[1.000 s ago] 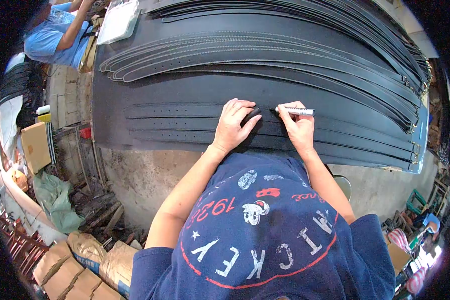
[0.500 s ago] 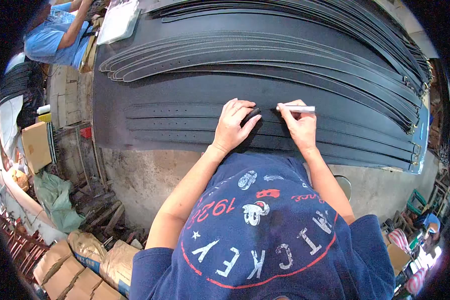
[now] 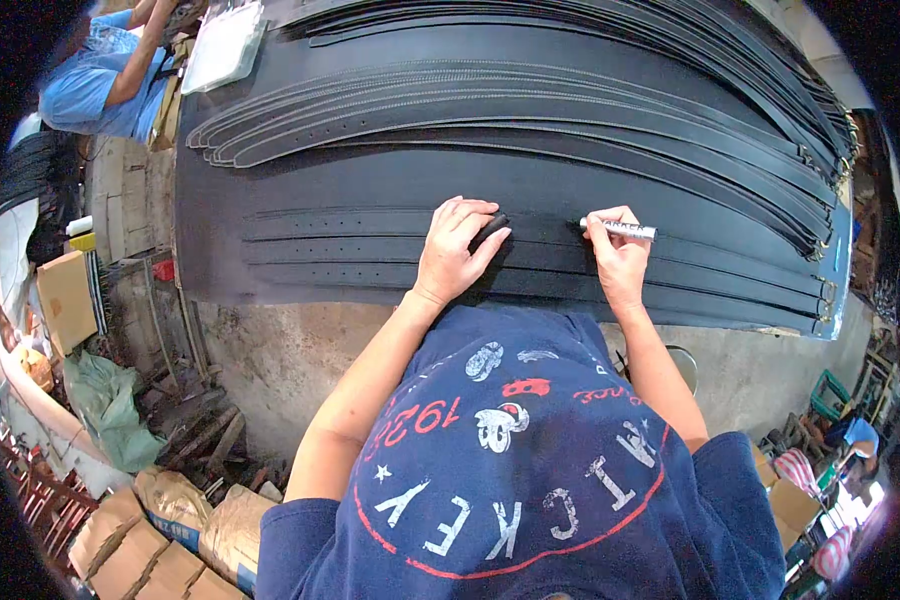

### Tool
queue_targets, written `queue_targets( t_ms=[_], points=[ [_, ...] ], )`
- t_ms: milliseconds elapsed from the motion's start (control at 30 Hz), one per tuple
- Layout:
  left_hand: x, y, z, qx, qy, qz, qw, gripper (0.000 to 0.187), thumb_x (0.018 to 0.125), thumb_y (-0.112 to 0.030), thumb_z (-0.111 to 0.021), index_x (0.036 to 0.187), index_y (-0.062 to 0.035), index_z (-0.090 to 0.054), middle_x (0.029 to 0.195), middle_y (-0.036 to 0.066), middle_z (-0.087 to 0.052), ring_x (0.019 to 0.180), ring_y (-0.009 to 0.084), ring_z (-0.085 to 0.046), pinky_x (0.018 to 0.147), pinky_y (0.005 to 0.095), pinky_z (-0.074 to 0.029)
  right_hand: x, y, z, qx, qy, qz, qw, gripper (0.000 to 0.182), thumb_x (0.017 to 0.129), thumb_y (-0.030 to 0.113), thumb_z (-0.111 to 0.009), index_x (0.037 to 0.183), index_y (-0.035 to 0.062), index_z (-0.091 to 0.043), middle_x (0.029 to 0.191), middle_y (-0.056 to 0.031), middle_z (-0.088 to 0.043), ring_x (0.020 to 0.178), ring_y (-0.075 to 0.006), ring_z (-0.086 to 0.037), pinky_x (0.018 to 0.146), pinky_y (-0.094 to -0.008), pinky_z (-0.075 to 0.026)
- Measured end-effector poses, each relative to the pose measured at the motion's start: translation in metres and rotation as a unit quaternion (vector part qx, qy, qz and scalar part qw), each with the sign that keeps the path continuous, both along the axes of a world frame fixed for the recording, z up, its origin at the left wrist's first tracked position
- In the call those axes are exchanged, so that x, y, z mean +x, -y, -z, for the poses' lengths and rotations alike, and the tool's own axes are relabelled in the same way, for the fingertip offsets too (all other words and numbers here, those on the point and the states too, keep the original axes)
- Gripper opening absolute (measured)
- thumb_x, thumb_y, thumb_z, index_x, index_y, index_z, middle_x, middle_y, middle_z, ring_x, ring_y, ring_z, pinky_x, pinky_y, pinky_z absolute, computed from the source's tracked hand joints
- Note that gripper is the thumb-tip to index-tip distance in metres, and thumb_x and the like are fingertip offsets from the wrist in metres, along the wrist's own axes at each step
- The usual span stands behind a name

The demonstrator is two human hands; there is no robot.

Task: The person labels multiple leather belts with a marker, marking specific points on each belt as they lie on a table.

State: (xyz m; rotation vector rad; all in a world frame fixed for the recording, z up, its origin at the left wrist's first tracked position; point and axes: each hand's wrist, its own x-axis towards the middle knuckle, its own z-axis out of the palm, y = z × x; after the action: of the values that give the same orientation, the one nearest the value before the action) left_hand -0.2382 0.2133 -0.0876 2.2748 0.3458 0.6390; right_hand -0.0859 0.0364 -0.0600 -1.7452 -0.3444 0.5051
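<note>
Several black belts lie side by side across the table's near part, with punched holes at the left and buckles at the right. My right hand is closed around a silver marker, its tip pointing left at the upper belt of this row. A small dark object, whose kind I cannot make out, sits between the thumb and fingers of my left hand. That hand rests over the same belts, to the left of the marker.
Farther back on the dark tabletop are a fanned stack of stitched belts and another pile of black straps. A clear plastic box stands at the far left corner. Beyond it is a person in a blue shirt.
My right hand has moved a little to the right along the belt with the marker, whose lettering now shows. My left hand has shifted slightly left, still on the dark object.
</note>
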Motion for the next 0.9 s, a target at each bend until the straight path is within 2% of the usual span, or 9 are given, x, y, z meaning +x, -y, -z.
queue_targets(
  t_ms=[333, 433, 533, 633, 733, 800, 900],
  points=[
    [0.002, 0.001, -0.001, -0.003, -0.001, 0.003, 1.0, 0.02, 0.079, -0.015, -0.074, 0.094, -0.0037, -0.065, 0.104, 0.008, -0.067, 0.1, 0.0263, -0.062, 0.099, 0.0442, -0.042, -0.006, -0.009, 0.005, -0.035, 0.055, -0.056, 0.996, 0.009, 0.087, 0.012, -0.069, 0.082, 0.0051, -0.066, 0.065, 0.0047, -0.058, 0.057, -0.0015, -0.047, 0.051, -0.02, -0.037],
    [0.003, 0.002, -0.001, -0.004, 0.009, 0.001, 1.0, 0.019, 0.078, -0.015, -0.074, 0.087, -0.002, -0.064, 0.102, 0.009, -0.066, 0.098, 0.0284, -0.061, 0.098, 0.0435, -0.042, -0.006, -0.01, 0.0, -0.056, 0.071, -0.061, 0.994, 0.009, 0.087, 0.012, -0.07, 0.082, 0.0053, -0.065, 0.064, 0.0048, -0.057, 0.056, -0.0016, -0.047, 0.051, -0.0201, -0.037],
    [0.003, 0.001, -0.001, 0.0, 0.008, 0.002, 1.0, 0.019, 0.078, -0.015, -0.074, 0.087, -0.0022, -0.064, 0.102, 0.009, -0.066, 0.098, 0.0284, -0.061, 0.098, 0.0432, -0.042, -0.007, -0.011, -0.004, -0.076, 0.082, -0.083, 0.99, 0.008, 0.088, 0.01, -0.068, 0.084, 0.0035, -0.066, 0.071, 0.0038, -0.06, 0.061, -0.0016, -0.047, 0.056, -0.0194, -0.038],
    [0.002, 0.001, 0.0, 0.003, 0.002, 0.003, 1.0, 0.02, 0.078, -0.014, -0.074, 0.093, -0.0037, -0.065, 0.104, 0.008, -0.067, 0.1, 0.0265, -0.062, 0.099, 0.0434, -0.042, -0.007, -0.014, -0.005, -0.097, 0.087, -0.066, 0.989, 0.011, 0.088, 0.013, -0.07, 0.082, 0.0038, -0.066, 0.068, 0.0043, -0.06, 0.058, -0.0016, -0.045, 0.054, -0.0201, -0.036],
    [0.001, 0.0, -0.002, -0.002, 0.001, 0.001, 1.0, 0.02, 0.078, -0.014, -0.074, 0.093, -0.0036, -0.065, 0.105, 0.008, -0.067, 0.1, 0.0264, -0.062, 0.099, 0.043, -0.042, -0.002, -0.015, -0.009, -0.079, 0.043, -0.036, 0.995, 0.014, 0.088, 0.015, -0.072, 0.081, 0.0042, -0.066, 0.066, 0.0033, -0.06, 0.057, -0.0014, -0.046, 0.052, -0.0197, -0.036],
    [0.0, 0.0, -0.002, 0.003, 0.001, 0.0, 1.0, 0.02, 0.078, -0.014, -0.074, 0.092, -0.0036, -0.065, 0.105, 0.008, -0.067, 0.1, 0.0263, -0.062, 0.099, 0.0429, -0.042, 0.005, -0.008, -0.01, -0.022, -0.07, -0.008, 0.997, 0.017, 0.09, 0.017, -0.07, 0.08, 0.0041, -0.064, 0.067, -0.0005, -0.062, 0.056, -0.0023, -0.049, 0.051, -0.018, -0.036],
    [0.001, 0.001, -0.001, 0.002, 0.001, 0.002, 1.0, 0.019, 0.078, -0.013, -0.074, 0.091, -0.0035, -0.064, 0.105, 0.008, -0.067, 0.101, 0.0261, -0.062, 0.099, 0.0428, -0.042, 0.017, 0.008, -0.002, 0.047, -0.089, 0.014, 0.995, 0.013, 0.091, 0.014, -0.068, 0.084, 0.0043, -0.063, 0.07, -0.0011, -0.063, 0.056, -0.0029, -0.051, 0.051, -0.0189, -0.039]
  ],
)
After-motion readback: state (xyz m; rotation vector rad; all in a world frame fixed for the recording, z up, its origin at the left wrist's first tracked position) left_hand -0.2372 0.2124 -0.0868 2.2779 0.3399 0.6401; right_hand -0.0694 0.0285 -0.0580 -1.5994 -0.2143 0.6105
